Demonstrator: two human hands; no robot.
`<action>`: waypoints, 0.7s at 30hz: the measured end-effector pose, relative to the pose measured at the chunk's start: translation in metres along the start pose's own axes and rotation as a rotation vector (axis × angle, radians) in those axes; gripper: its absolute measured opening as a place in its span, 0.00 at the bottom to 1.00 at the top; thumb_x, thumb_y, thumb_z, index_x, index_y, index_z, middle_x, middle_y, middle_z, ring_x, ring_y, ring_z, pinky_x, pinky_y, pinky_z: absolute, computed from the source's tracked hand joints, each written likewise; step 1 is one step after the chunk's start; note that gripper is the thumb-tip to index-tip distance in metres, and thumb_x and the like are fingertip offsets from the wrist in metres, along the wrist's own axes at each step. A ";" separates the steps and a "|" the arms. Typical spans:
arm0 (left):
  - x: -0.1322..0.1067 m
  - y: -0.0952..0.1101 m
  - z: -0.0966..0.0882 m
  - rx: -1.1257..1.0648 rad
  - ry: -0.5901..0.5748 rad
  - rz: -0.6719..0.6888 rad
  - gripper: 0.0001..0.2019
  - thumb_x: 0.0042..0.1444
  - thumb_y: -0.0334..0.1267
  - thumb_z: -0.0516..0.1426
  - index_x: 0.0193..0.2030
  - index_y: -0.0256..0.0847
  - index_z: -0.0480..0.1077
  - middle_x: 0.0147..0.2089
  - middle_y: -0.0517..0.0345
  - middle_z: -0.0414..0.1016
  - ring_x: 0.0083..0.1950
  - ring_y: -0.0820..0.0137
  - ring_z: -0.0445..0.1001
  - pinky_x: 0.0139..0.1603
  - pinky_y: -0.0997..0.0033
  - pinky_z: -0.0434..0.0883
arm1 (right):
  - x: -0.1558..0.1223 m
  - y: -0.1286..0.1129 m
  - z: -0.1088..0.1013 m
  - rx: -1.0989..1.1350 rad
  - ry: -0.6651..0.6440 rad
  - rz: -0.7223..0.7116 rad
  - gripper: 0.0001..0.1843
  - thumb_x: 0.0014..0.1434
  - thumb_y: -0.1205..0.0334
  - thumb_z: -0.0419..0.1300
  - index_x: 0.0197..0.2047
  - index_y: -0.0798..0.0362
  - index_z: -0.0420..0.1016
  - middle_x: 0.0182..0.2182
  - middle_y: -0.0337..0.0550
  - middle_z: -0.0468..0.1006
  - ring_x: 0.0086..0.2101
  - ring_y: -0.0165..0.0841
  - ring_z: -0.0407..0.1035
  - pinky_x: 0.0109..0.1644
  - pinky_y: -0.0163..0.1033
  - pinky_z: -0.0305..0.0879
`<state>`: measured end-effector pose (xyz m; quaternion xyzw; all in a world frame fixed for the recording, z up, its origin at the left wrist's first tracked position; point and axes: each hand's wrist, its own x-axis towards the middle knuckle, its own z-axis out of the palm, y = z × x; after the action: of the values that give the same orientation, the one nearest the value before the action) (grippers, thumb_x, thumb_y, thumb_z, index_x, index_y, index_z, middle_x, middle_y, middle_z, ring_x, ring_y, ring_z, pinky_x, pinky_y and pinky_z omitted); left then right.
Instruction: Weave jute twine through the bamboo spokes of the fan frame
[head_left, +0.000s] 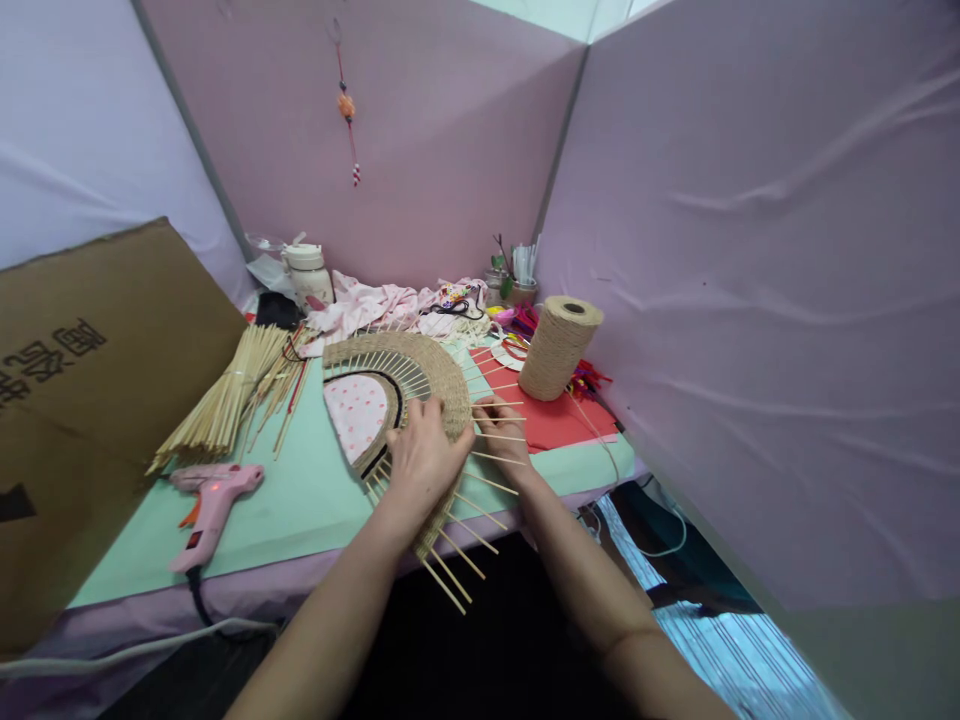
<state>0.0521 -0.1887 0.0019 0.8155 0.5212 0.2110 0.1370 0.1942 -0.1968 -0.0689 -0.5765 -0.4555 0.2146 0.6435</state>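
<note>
A half-round woven fan (445, 375) lies at the front of the table, with thin wooden sticks (491, 485) fanning out past its outer edge. Its inner part is white cloth with pink dots (358, 412), bordered by a black band. My left hand (426, 450) rests over the woven band and grips it, thumb toward the outer edge. At that same edge, among the stick ends, my right hand (501, 430) has its fingers curled in; what they pinch is too small to tell. A cone of tan twine (560, 348) stands beyond my right hand on red sheets (555, 425).
A pink glue gun (217, 505) lies at the left, its cord hanging off the front edge. Behind it is a bundle of sticks (225, 395) beside a cardboard box (97, 400). A white bottle (307, 275) and crumpled pink cloth (382, 300) sit at the back.
</note>
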 end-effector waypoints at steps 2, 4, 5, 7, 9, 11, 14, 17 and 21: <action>-0.002 -0.004 0.004 -0.035 0.016 -0.008 0.23 0.58 0.51 0.52 0.55 0.38 0.66 0.53 0.43 0.67 0.55 0.51 0.70 0.54 0.45 0.64 | 0.000 -0.005 -0.009 -0.083 0.037 0.001 0.15 0.53 0.49 0.61 0.30 0.53 0.72 0.24 0.37 0.73 0.27 0.30 0.64 0.33 0.35 0.60; -0.004 -0.006 0.007 -0.056 0.034 -0.005 0.24 0.58 0.52 0.53 0.55 0.38 0.66 0.52 0.43 0.67 0.56 0.51 0.69 0.55 0.46 0.64 | -0.002 -0.010 -0.019 -0.141 0.070 0.012 0.17 0.52 0.47 0.62 0.28 0.54 0.72 0.22 0.36 0.70 0.25 0.29 0.62 0.30 0.34 0.57; -0.005 -0.007 0.008 -0.063 0.040 -0.002 0.24 0.57 0.53 0.53 0.55 0.38 0.66 0.52 0.43 0.67 0.56 0.51 0.69 0.55 0.47 0.64 | -0.004 -0.013 -0.024 -0.164 0.083 0.014 0.18 0.52 0.46 0.63 0.27 0.54 0.71 0.21 0.35 0.69 0.24 0.28 0.60 0.29 0.34 0.56; -0.005 -0.009 0.010 -0.070 0.047 0.001 0.24 0.57 0.53 0.54 0.54 0.39 0.67 0.51 0.44 0.67 0.55 0.51 0.69 0.55 0.47 0.64 | -0.006 -0.017 -0.036 -0.214 0.104 0.007 0.18 0.51 0.47 0.64 0.24 0.54 0.70 0.19 0.34 0.67 0.23 0.28 0.58 0.28 0.34 0.54; -0.006 -0.009 0.011 -0.070 0.051 0.002 0.24 0.57 0.53 0.54 0.53 0.39 0.67 0.51 0.44 0.67 0.55 0.51 0.69 0.56 0.47 0.63 | -0.008 -0.021 -0.049 -0.288 0.095 -0.023 0.18 0.52 0.49 0.64 0.23 0.53 0.68 0.18 0.33 0.64 0.22 0.27 0.57 0.27 0.34 0.53; -0.007 -0.010 0.011 -0.066 0.054 0.003 0.23 0.56 0.54 0.54 0.53 0.40 0.67 0.50 0.44 0.67 0.55 0.51 0.69 0.56 0.46 0.63 | -0.009 -0.026 -0.063 -0.380 0.031 -0.083 0.15 0.55 0.52 0.63 0.24 0.53 0.68 0.19 0.34 0.66 0.23 0.28 0.58 0.28 0.34 0.55; -0.007 -0.010 0.012 -0.059 0.050 0.004 0.24 0.57 0.54 0.54 0.53 0.40 0.68 0.51 0.44 0.67 0.55 0.51 0.69 0.56 0.47 0.63 | -0.010 -0.036 -0.082 -0.511 -0.123 -0.216 0.11 0.60 0.56 0.59 0.30 0.53 0.71 0.26 0.39 0.72 0.28 0.30 0.65 0.33 0.35 0.59; -0.008 -0.011 0.013 -0.051 0.045 -0.007 0.25 0.56 0.54 0.54 0.54 0.39 0.67 0.51 0.44 0.67 0.55 0.51 0.69 0.56 0.47 0.63 | -0.012 -0.047 -0.092 -0.603 -0.206 -0.311 0.09 0.63 0.58 0.56 0.34 0.52 0.72 0.31 0.43 0.74 0.33 0.33 0.68 0.37 0.36 0.61; -0.008 -0.012 0.013 -0.049 0.035 -0.004 0.25 0.57 0.54 0.54 0.54 0.39 0.67 0.50 0.44 0.66 0.55 0.51 0.69 0.57 0.47 0.63 | -0.012 -0.058 -0.094 -0.658 -0.206 -0.369 0.09 0.65 0.61 0.54 0.34 0.52 0.71 0.32 0.44 0.73 0.35 0.34 0.68 0.39 0.37 0.62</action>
<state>0.0461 -0.1911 -0.0162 0.8070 0.5199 0.2375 0.1484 0.2521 -0.2717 -0.0115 -0.6359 -0.6582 -0.0058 0.4030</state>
